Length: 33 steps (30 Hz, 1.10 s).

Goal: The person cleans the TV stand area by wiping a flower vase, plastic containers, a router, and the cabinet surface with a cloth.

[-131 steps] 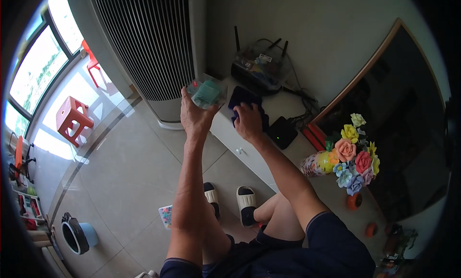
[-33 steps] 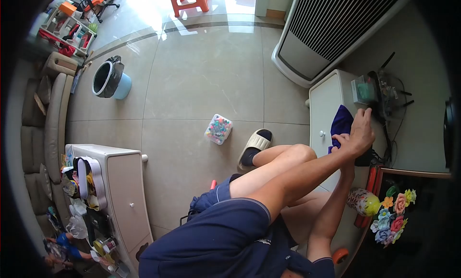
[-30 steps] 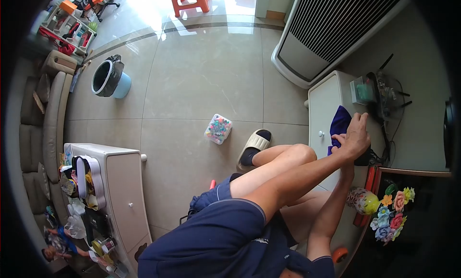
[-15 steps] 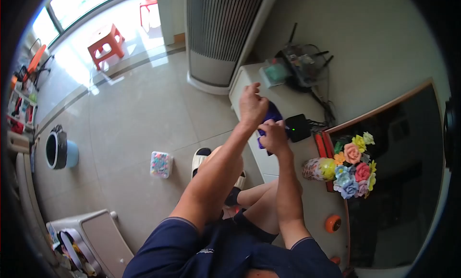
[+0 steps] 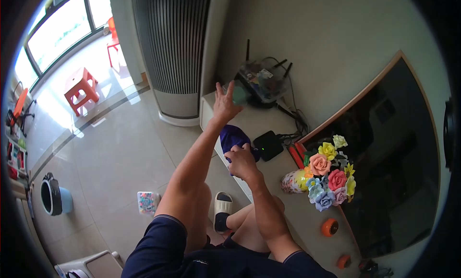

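Though near edge (image 5: pixel 206 107), cloth (image 5: pixel 233 137) in grip (image 5: pixel 243 162)

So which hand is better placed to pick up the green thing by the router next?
Left, I'd judge. The left hand is open beside the green thing; the right hand is farther off, its fingers curled on the purple cloth.
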{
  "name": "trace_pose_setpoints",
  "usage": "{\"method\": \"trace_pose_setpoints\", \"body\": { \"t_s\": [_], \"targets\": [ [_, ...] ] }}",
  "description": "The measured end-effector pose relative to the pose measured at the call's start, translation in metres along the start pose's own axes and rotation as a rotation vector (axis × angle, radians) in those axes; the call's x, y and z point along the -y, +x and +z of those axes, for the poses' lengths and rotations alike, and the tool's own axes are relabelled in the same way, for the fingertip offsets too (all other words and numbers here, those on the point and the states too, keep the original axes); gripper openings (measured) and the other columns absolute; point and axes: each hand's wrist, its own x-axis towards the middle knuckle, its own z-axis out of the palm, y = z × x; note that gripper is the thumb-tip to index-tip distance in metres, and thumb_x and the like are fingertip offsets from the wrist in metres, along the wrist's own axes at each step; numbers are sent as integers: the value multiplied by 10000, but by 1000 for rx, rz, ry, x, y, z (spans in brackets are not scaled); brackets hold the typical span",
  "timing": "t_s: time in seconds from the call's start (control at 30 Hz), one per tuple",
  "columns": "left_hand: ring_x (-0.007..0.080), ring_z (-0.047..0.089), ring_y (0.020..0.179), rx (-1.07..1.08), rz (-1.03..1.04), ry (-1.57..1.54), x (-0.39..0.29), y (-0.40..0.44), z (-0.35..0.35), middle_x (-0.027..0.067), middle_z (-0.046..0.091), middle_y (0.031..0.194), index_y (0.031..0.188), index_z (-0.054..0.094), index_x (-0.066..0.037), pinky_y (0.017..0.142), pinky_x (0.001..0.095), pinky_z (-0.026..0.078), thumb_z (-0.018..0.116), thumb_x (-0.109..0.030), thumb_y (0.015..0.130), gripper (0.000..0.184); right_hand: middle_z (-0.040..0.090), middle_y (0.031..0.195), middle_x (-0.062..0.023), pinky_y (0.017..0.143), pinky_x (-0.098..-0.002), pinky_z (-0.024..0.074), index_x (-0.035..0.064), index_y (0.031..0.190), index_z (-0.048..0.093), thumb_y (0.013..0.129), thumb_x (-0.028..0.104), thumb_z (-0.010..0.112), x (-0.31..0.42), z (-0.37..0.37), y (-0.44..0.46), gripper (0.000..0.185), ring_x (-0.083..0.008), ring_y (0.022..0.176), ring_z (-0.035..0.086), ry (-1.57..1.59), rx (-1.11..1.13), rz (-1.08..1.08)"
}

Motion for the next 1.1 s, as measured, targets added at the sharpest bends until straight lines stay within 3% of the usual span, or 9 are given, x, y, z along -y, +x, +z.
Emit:
{"method": "trace_pose_setpoints", "body": {
  "t_s": [0.17,0.27,0.3,0.5,0.7,0.9,0.97,1.07,1.1],
  "targets": [
    [597,446,1256,-66,126,49,30,5,24,423,195,1516,1537,275,-173,965,512,503,783,-75,656,1022,665,1174,-121,1010,-391,397,127,1128,744,758,71,666,3,-5,-1,382,-334,1106,521,48,52,82],
    [577,451,1264,-47,155,25,36,11,19,417,230,1500,1525,291,-178,971,526,491,791,-86,656,1007,651,1207,-114,1019,-380,414,131,1155,741,777,59,654,6,-7,-1,394,-341,1136,490,48,85,116],
    [551,464,1259,-45,126,23,34,12,16,389,335,1446,1510,310,-179,994,521,471,796,-93,655,987,648,1215,-112,1022,-378,418,132,1161,740,784,54,647,7,-8,0,395,-343,1140,484,47,96,122],
    [489,521,1148,-78,124,56,36,19,8,279,519,1230,1487,332,-183,988,506,455,790,-101,657,951,638,1247,-111,1024,-373,432,134,1170,741,803,27,611,15,-24,-3,404,-342,1143,480,70,134,159],
    [488,531,1103,-151,94,69,40,31,23,260,496,1231,1480,318,-199,951,531,461,751,-47,679,923,638,1252,-111,1024,-373,431,131,1172,740,803,34,617,13,-22,-3,401,-341,1141,481,52,132,146],
    [556,383,1318,-27,219,-52,45,29,8,317,351,1475,1553,158,-96,1074,541,409,809,-97,690,1080,648,1221,-91,1024,-389,426,146,1135,749,779,57,638,5,-14,-1,384,-354,1131,488,55,99,93],
    [540,301,1386,-61,206,-66,60,22,-6,302,285,1536,1560,120,-56,1122,517,369,832,-130,691,1125,651,1204,-79,1033,-394,422,158,1115,754,755,78,662,0,-9,1,380,-364,1135,488,29,110,40],
    [474,244,1453,-82,151,22,84,-23,-67,270,269,1571,1569,123,-37,1166,464,326,839,-176,717,1121,655,1187,-85,1054,-402,414,143,1092,752,613,116,785,-4,-4,-3,480,-375,1148,489,40,36,72],
    [417,271,1459,-43,-21,-5,94,-47,-94,261,283,1569,1557,180,-18,1182,448,301,824,-202,747,1051,673,1147,-95,1032,-412,423,134,1075,756,616,107,777,-8,3,-2,460,-376,1124,507,65,-24,54]
  ]
}}
